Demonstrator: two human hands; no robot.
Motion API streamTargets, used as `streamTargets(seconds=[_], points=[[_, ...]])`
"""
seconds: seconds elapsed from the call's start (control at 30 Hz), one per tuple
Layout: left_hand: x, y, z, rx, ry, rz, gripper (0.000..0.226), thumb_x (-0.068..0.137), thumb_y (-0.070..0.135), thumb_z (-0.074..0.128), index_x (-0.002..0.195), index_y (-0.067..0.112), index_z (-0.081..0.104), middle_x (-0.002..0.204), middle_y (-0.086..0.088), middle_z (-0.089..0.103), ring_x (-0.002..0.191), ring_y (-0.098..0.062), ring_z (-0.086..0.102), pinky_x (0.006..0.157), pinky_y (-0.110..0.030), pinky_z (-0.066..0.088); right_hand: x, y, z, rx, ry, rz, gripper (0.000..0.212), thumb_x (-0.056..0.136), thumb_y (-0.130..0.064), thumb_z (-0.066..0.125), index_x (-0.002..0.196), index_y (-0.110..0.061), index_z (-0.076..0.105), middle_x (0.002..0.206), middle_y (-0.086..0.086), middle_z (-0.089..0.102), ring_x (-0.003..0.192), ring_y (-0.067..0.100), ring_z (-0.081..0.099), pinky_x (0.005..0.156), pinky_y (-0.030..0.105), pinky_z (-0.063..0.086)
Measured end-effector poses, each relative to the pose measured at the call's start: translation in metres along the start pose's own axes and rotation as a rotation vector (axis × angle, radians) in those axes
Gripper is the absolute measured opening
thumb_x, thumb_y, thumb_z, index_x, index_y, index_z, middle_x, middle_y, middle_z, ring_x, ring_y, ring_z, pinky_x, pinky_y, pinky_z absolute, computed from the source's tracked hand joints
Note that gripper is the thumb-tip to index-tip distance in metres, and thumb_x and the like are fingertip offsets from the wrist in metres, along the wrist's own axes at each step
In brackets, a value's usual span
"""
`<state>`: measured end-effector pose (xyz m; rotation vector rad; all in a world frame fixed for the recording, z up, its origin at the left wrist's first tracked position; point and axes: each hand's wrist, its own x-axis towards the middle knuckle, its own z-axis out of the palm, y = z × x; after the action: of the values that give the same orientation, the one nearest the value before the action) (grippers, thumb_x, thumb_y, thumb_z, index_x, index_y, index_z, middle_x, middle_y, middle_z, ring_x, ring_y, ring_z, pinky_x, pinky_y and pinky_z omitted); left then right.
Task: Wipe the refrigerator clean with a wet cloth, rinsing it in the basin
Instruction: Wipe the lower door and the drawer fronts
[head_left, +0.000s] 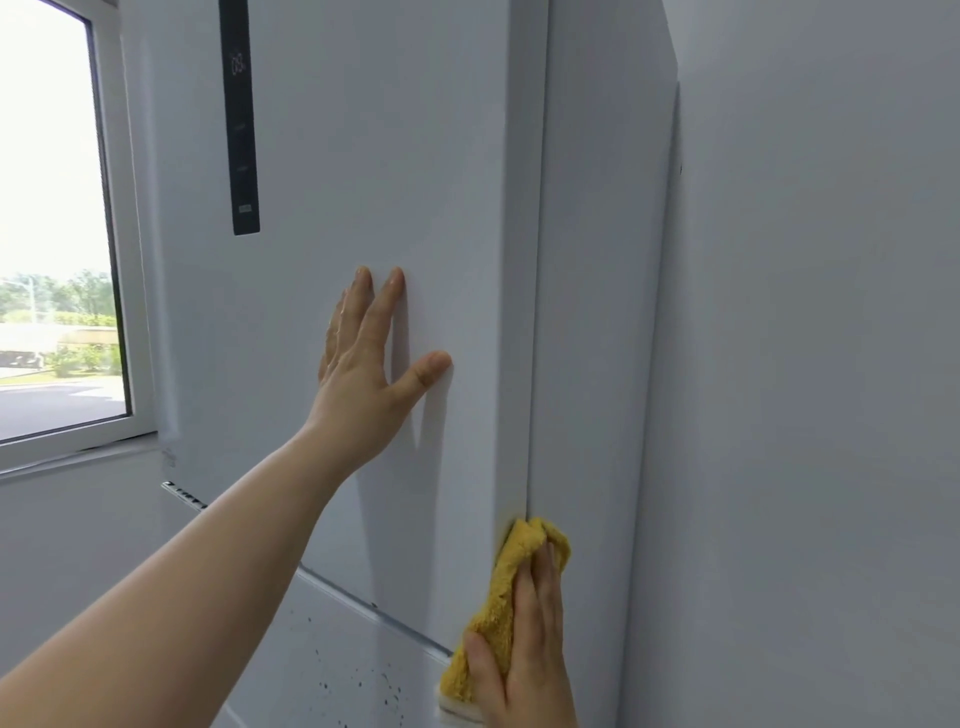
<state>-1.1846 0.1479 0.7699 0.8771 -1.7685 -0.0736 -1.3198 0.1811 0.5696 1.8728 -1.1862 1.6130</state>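
Refrigerator (415, 156) front: left hand (363, 374) flat, spread wide; right hand (530, 649), 5 o'clock, grips yellow cloth (498, 597) on its side edge; wall (805, 364) near at 3 o'clock.

A window (47, 208) fills the left edge of the view, bright with daylight, set in a white frame (117, 260) above a pale sill (78, 457) that runs along its lower edge. Through the glass, green trees (78, 293) stand behind a low hedge (78, 358), with a stretch of grey pavement (57, 405) nearer the pane. A plain grey-white wall (831, 364) takes up the whole right side, and a similar wall surface (78, 545) lies below the sill
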Motion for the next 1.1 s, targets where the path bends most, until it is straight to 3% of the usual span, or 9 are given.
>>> streamTargets(seconds=[0.2, 0.3, 0.37, 0.47, 0.57, 0.67, 0.77, 0.87, 1.1], points=[[0.004, -0.007, -0.003, -0.006, -0.012, 0.027, 0.063, 0.084, 0.052, 0.043, 0.133, 0.044, 0.005, 0.154, 0.01, -0.001, 0.142, -0.008, -0.005, 0.111, -0.028, 0.001, 0.108, -0.026, -0.02, 0.133, 0.033, 0.015, 0.058, 0.09, -0.059, 0.024, 0.135, -0.056, -0.012, 0.148, -0.031, -0.012, 0.137, -0.009, -0.011, 0.114, 0.022, -0.002], [0.004, -0.01, -0.008, -0.047, -0.013, 0.068, 0.046, 0.087, 0.048, 0.038, 0.125, 0.047, 0.011, 0.146, 0.019, 0.008, 0.141, -0.006, 0.002, 0.108, -0.023, 0.004, 0.142, -0.034, -0.026, 0.03, 0.124, -0.002, 0.059, 0.091, -0.049, 0.028, 0.141, -0.043, -0.003, 0.154, -0.011, 0.004, 0.138, -0.007, -0.009, 0.115, 0.029, 0.003], [0.001, -0.016, -0.012, -0.098, -0.011, 0.083, 0.041, 0.092, 0.038, 0.041, 0.124, 0.045, 0.016, 0.137, 0.023, 0.011, 0.138, -0.003, 0.009, 0.107, -0.019, 0.007, 0.135, -0.036, -0.022, -0.182, 0.179, -0.084, 0.052, 0.096, -0.048, 0.019, 0.144, -0.032, 0.006, 0.155, -0.006, 0.001, 0.142, 0.003, -0.007, 0.115, 0.035, 0.003], [0.0, -0.036, -0.02, -0.126, 0.066, 0.062, 0.051, 0.083, 0.044, 0.036, 0.132, 0.039, 0.022, 0.138, 0.021, 0.016, 0.132, 0.002, 0.012, 0.107, -0.02, 0.009, 0.108, -0.034, -0.011, -0.568, 0.164, -0.295, 0.046, 0.097, -0.037, 0.021, 0.14, -0.022, 0.025, 0.156, -0.002, -0.009, 0.144, 0.018, -0.005, 0.113, 0.049, 0.005], [0.006, -0.064, -0.027, -0.042, 0.155, -0.053, 0.057, 0.088, 0.043, 0.038, 0.141, 0.026, 0.024, 0.152, 0.009, 0.013, 0.141, -0.009, 0.007, 0.111, -0.027, 0.007, 0.118, -0.038, -0.017, -0.812, 0.148, -0.386, 0.051, 0.085, -0.033, 0.038, 0.134, -0.019, 0.036, 0.157, 0.002, -0.003, 0.144, 0.019, -0.006, 0.108, 0.055, 0.008], [0.011, -0.1, -0.037, 0.004, 0.142, -0.193, 0.053, 0.095, 0.031, 0.038, 0.144, 0.025, 0.018, 0.155, 0.006, 0.002, 0.142, -0.012, -0.002, 0.114, -0.031, 0.001, 0.164, -0.056, -0.019, -0.956, 0.192, -0.309, 0.057, 0.081, -0.036, 0.039, 0.133, -0.014, 0.034, 0.148, 0.009, 0.02, 0.142, 0.025, 0.006, 0.106, 0.056, 0.007], [0.015, -0.134, -0.044, -0.003, 0.081, -0.296, 0.054, 0.096, 0.033, 0.034, 0.145, 0.024, 0.013, 0.156, 0.004, 0.0, 0.143, -0.014, -0.004, 0.114, -0.033, -0.001, 0.202, -0.074, -0.011, -1.078, 0.21, -0.203, 0.065, 0.08, -0.043, 0.034, 0.134, -0.008, 0.032, 0.144, 0.014, 0.021, 0.134, 0.03, 0.017, 0.104, 0.057, 0.002], [0.014, -0.151, -0.043, -0.065, 0.022, -0.284, 0.055, 0.096, 0.032, 0.033, 0.145, 0.027, 0.009, 0.156, 0.005, 0.001, 0.143, -0.016, -0.003, 0.114, -0.032, 0.0, 0.212, -0.081, 0.004, -1.156, 0.227, -0.134, 0.069, 0.08, -0.045, 0.031, 0.136, -0.005, 0.027, 0.146, 0.019, 0.02, 0.134, 0.029, 0.016, 0.105, 0.055, -0.006], [0.008, -0.17, -0.047, -0.138, -0.011, -0.172, 0.05, 0.097, 0.029, 0.03, 0.144, 0.029, 0.011, 0.155, 0.009, -0.001, 0.142, -0.014, -0.005, 0.113, -0.029, -0.002, 0.213, -0.097, 0.076, -1.339, 0.182, -0.207, 0.056, 0.081, -0.027, 0.032, 0.133, -0.007, 0.035, 0.141, 0.017, 0.041, 0.13, 0.031, 0.023, 0.105, 0.059, 0.0]])
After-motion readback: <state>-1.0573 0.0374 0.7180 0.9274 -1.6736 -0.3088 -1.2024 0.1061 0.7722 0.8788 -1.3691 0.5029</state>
